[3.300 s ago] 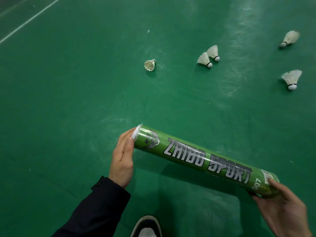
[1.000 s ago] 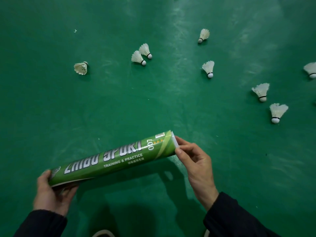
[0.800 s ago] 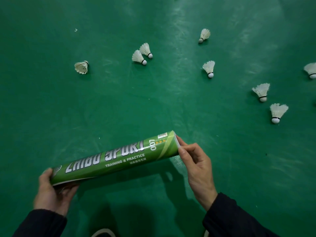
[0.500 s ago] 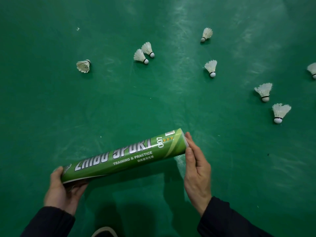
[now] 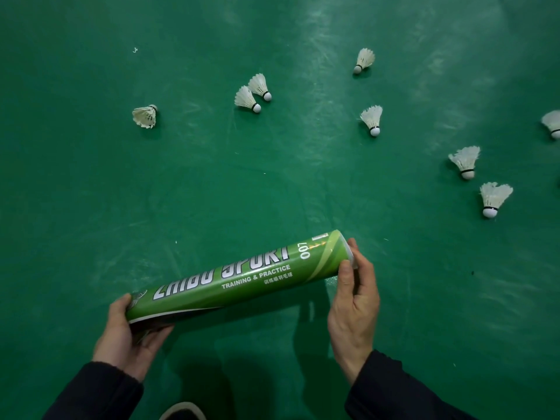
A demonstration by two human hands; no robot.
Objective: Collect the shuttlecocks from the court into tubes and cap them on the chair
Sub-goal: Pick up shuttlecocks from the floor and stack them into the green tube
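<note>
Green tube [image 5: 239,278] is in both my hands over the court floor [image 5: 91,192], long axis running near-left to far-right. Left hand [image 5: 128,331] cups the near end, right hand [image 5: 353,301] has its grip pinched on the cap end — probably popping it next. Shuttlecocks [image 5: 371,118] lie scattered farther out, mostly right — closest to my right hand.

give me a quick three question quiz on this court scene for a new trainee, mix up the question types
1. True or false: the green tube lies on the court floor.
2. Which hand's grip is at the tube end nearest the "007" print? A left hand B right hand
3. Fill in: two shuttlecocks near the top middle lie ___ each other.

Key: 1 false, both hands hold it up. 2 B. 3 beside, possibly touching.
</note>
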